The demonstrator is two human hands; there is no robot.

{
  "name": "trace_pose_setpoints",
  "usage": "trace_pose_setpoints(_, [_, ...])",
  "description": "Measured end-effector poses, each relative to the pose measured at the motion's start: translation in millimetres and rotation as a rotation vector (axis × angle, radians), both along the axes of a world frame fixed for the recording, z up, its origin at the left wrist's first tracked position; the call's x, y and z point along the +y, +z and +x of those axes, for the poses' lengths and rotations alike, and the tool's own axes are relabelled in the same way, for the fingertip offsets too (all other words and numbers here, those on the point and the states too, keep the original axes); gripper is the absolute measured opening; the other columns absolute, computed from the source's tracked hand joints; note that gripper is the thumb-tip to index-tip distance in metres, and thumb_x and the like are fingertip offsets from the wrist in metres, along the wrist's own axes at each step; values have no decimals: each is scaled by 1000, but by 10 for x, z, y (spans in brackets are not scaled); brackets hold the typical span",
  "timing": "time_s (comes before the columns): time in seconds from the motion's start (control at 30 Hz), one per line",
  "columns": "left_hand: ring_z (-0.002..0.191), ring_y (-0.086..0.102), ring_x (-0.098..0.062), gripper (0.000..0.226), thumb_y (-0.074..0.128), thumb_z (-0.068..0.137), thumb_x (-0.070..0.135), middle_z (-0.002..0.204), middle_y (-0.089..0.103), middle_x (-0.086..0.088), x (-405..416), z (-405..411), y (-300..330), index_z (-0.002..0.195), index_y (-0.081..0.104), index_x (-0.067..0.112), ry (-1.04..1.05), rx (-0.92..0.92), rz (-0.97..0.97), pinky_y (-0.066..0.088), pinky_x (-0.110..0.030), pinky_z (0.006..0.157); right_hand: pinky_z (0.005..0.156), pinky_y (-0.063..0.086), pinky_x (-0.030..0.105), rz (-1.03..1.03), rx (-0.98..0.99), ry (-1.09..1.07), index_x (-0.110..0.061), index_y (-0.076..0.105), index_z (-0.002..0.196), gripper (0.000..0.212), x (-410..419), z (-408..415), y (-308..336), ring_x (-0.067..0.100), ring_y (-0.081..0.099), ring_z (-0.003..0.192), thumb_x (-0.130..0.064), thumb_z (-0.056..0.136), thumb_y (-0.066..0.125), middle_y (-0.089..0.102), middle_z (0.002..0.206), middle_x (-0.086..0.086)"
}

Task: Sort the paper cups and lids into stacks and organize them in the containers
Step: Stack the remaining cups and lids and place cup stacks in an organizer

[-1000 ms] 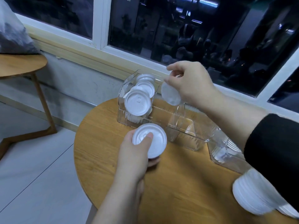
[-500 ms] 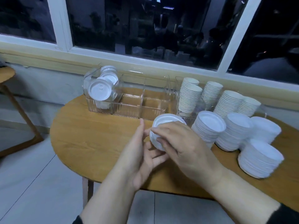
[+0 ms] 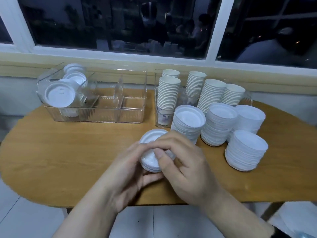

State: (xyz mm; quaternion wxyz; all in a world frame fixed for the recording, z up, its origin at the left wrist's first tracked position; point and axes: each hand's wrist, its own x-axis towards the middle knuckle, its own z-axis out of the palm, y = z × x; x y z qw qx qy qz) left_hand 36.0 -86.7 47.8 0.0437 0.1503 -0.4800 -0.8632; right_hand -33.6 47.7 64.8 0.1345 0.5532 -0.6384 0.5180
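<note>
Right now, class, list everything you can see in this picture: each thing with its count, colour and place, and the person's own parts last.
Table: one, light wood, under everything.
Left container: one, clear, divided, back left; white lids in its left compartment, the other compartments look empty.
Right container: one, clear, back centre, holding cups.
Cup stacks: four, white, in and behind the right container.
Loose lid stacks: four, white, on the table at right.
Held lids: a small stack, white, front centre.
Window frame: white, behind the table.
Left hand: cradles the held lids.
Right hand: fingers curled over them.
</note>
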Motion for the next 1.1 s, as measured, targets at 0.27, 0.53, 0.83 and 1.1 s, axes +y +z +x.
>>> trace_pose_setpoints(0.27, [101, 73, -33, 25, 53, 96, 12, 108, 75, -16, 409, -93, -19, 114, 71, 10, 68, -86, -64, 55, -53, 95, 100, 41, 16, 156, -353, -371, -31, 57, 134, 46, 564, -98, -137, 0, 49, 127, -48, 91, 61, 50, 130, -27])
trace_pose_setpoints(0.53, [87, 72, -21, 20, 67, 91, 31, 101, 77, -4, 1040, -292, 15, 110, 73, 27, 92, -117, -265, 54, -34, 72, 86, 49, 11, 217, -574, -304, -26, 68, 125, 30, 1047, -229, -220, -5, 59, 113, -18, 99, 56, 63, 125, -18])
trace_pose_setpoints(0.83, [94, 74, -22, 19, 71, 90, 22, 99, 78, -4, 1658, -758, 564, 109, 72, 22, 152, -6, -369, 59, -44, 85, 69, 49, 7, -47, -711, -348, -35, 67, 112, 28, 1665, -545, 230, -7, 68, 87, -15, 94, 62, 74, 96, -20])
trace_pose_setpoints(1.1, [67, 66, -17, 13, 60, 95, 23, 96, 74, -6, 1808, -1351, 864, 102, 71, 24, 159, 3, -829, 52, -26, 49, 73, 63, 41, -68, -760, -288, -18, 77, 95, 28, 2083, -1189, 436, 21, 72, 91, -39, 96, 59, 75, 94, 7])
